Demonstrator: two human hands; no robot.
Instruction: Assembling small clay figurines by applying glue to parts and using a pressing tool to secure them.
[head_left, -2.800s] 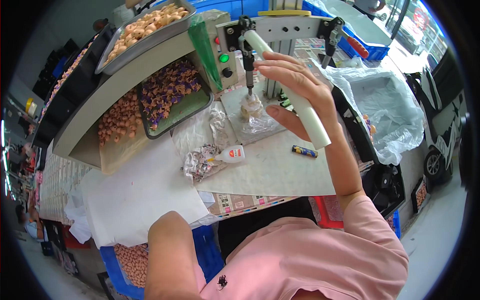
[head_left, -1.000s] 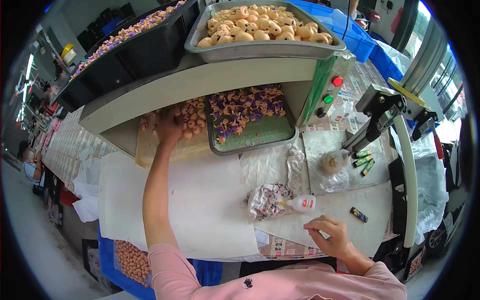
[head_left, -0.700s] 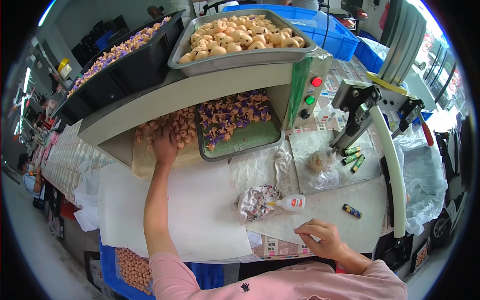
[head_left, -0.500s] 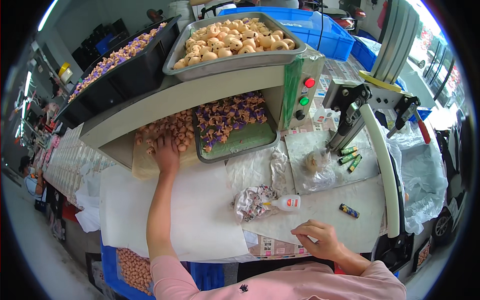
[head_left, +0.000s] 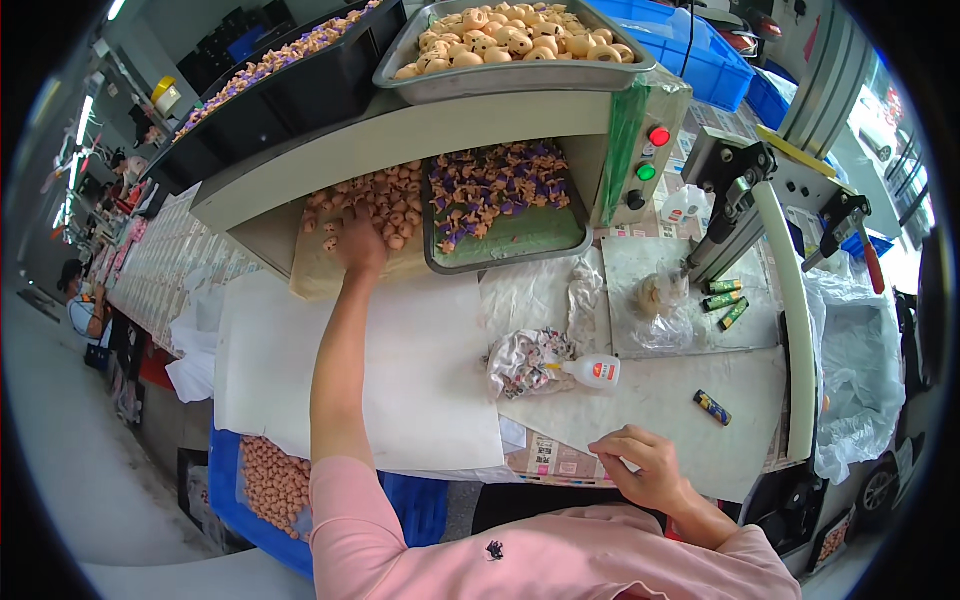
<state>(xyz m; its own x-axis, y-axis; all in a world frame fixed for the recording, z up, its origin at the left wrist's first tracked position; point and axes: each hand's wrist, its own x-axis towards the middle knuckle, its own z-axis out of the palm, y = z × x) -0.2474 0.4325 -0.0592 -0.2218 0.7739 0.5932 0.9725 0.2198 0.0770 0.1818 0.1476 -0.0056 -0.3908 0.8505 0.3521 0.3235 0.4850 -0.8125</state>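
- One right hand (head_left: 640,467), loosely curled, partly open, above the desk's (head_left: 545,455) near edge
- One dark cylinder (head_left: 713,407), one white bottle (head_left: 598,371)
- Three green cylinders (head_left: 722,300)
- One left hand (head_left: 362,242), fingers among many pinkish heads (head_left: 402,205) under the shelf (head_left: 450,126); cannot tell whether it grips any
- One tray (head_left: 530,236) beside them

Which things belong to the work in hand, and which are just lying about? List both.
In the work:
- peach balls, left hand among them
- tan sheet under them

Seemingly just lying about:
- dark cylinder
- green cylinders
- bottle, untouched
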